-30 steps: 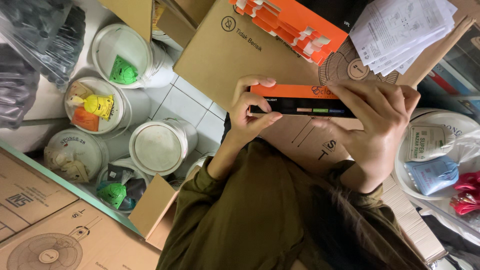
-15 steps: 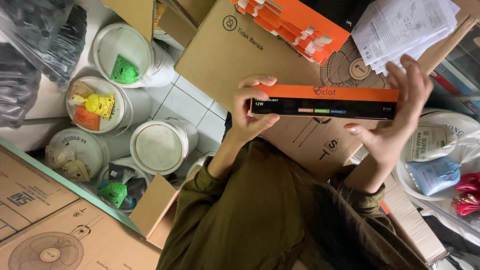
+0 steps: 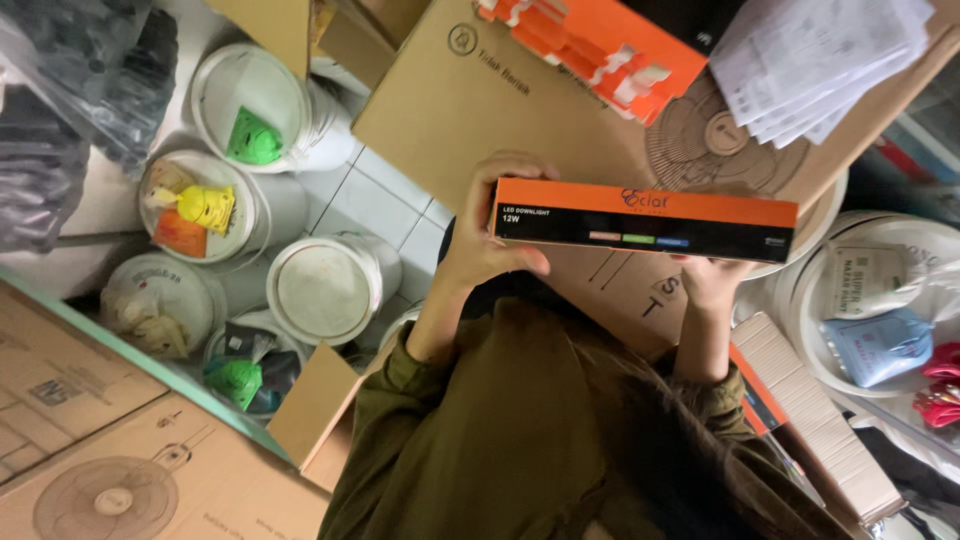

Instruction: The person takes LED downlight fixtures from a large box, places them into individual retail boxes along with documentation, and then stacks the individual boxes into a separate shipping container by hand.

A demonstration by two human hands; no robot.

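Hands pinch the orange-and-black downlight box [image 3: 645,220] at its ends: left hand [image 3: 490,240] curled round one end, right hand [image 3: 712,278] under the other. Box is level above the big cardboard carton [image 3: 480,100]; I keep thumbs off the print.

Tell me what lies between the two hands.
In the head view, an orange-and-black box spans the stretch: the left hand grips one end, the right hand supports the other from below.
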